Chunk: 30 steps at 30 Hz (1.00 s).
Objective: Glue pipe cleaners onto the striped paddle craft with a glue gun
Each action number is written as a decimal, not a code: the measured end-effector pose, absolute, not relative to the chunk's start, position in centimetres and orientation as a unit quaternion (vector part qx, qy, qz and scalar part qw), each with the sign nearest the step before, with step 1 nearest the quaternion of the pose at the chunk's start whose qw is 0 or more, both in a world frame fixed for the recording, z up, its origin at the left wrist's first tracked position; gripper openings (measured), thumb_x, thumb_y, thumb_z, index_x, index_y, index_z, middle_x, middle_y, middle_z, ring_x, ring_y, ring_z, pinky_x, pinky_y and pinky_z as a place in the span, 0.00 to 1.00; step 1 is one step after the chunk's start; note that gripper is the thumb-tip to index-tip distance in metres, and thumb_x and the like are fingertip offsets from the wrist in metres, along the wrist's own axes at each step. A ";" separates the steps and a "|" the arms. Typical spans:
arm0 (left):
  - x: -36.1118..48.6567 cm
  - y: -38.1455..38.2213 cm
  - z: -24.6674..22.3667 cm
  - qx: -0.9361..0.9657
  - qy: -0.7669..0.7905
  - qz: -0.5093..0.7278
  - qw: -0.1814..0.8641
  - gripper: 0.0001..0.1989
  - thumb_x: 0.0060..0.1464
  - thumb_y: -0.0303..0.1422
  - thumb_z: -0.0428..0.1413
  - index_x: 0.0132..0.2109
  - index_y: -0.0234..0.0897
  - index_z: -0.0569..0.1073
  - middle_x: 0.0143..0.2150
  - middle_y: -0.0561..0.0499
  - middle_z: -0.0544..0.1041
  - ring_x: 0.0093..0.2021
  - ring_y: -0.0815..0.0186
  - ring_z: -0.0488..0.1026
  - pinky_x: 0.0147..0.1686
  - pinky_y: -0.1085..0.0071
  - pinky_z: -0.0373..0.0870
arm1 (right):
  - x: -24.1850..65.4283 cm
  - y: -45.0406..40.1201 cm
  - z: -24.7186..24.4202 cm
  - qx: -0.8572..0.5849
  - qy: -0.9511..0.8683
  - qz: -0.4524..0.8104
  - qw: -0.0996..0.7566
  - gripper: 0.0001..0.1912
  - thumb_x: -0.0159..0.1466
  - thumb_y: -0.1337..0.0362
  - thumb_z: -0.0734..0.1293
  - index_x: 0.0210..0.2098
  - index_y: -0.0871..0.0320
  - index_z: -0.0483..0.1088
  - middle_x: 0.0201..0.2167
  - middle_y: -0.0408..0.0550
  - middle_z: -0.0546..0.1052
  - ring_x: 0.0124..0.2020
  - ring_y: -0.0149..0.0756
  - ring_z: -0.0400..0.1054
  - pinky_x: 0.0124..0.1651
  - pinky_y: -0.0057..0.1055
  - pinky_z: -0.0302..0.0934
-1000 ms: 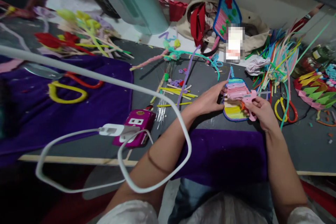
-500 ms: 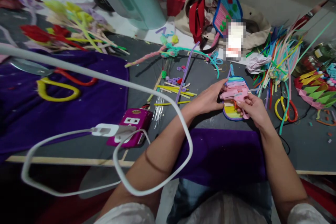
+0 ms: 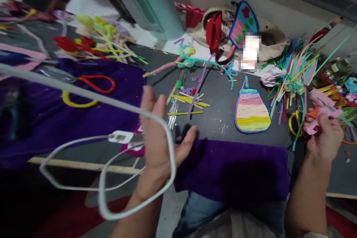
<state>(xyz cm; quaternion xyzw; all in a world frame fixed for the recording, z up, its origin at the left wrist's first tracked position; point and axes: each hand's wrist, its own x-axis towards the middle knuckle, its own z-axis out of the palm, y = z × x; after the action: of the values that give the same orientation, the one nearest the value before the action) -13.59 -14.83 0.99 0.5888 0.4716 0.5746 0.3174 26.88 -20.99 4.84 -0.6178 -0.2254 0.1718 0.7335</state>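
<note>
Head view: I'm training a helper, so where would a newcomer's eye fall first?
Probably the striped, pear-shaped craft piece on the dark tabletop, right of centre. Next, perhaps the pink hot-glue gun in the right grip, near the right edge. The white cable, looping across the left in front of the open left grip, also stands out.

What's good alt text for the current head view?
A person's right hand grips a pink glue gun at the right, while the open left hand appears behind a looping white cable. Between them, a striped, rounded craft piece lies on a dark grey table, with a purple cloth nearer the person.
</note>
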 end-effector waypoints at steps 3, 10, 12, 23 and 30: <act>-13.4 -15.2 -0.8 0.553 0.441 0.615 0.349 0.46 0.49 0.39 0.72 0.71 0.68 0.62 0.80 0.62 0.52 0.81 0.46 0.45 0.77 0.45 0.57 | 25.8 -20.3 4.5 -0.603 -0.218 0.197 0.742 0.16 0.53 0.56 0.80 0.31 0.58 0.75 0.25 0.41 0.79 0.19 0.28 0.71 0.20 0.25 0.70; -12.5 -14.5 -1.6 0.510 0.398 0.633 0.425 0.37 0.56 0.41 0.69 0.69 0.65 0.64 0.78 0.51 0.58 0.79 0.47 0.54 0.68 0.47 0.71 | 23.2 -18.9 2.9 -0.583 -0.214 0.271 0.735 0.21 0.49 0.54 0.82 0.35 0.59 0.75 0.26 0.41 0.79 0.21 0.28 0.72 0.20 0.23 0.69; -12.0 -14.5 -1.5 0.516 0.387 0.631 0.431 0.36 0.58 0.40 0.68 0.69 0.65 0.64 0.77 0.50 0.59 0.78 0.48 0.57 0.67 0.47 0.72 | 22.5 -18.5 2.4 -0.586 -0.227 0.290 0.722 0.22 0.50 0.54 0.81 0.36 0.59 0.75 0.28 0.42 0.80 0.21 0.28 0.72 0.20 0.23 0.68; -10.0 -12.2 -2.9 0.514 0.406 0.620 0.432 0.31 0.58 0.40 0.68 0.65 0.54 0.67 0.68 0.45 0.70 0.68 0.52 0.73 0.61 0.57 0.78 | 21.0 -18.0 2.1 -0.587 -0.230 0.306 0.713 0.20 0.49 0.56 0.81 0.37 0.58 0.76 0.28 0.42 0.82 0.20 0.27 0.72 0.20 0.23 0.67; -6.0 -4.7 -1.3 0.420 0.405 0.704 0.405 0.20 0.53 0.33 0.69 0.53 0.42 0.77 0.57 0.46 0.79 0.63 0.54 0.76 0.62 0.60 0.76 | 20.2 -16.7 2.9 -0.574 -0.266 0.310 0.709 0.21 0.51 0.54 0.81 0.37 0.57 0.74 0.25 0.39 0.80 0.19 0.28 0.72 0.20 0.24 0.67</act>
<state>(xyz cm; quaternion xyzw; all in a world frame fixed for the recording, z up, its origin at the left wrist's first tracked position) -5.99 -4.66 -1.30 0.4203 0.4047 0.7039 0.4051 20.23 -16.69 2.95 -0.5743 -0.2663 0.3102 0.7092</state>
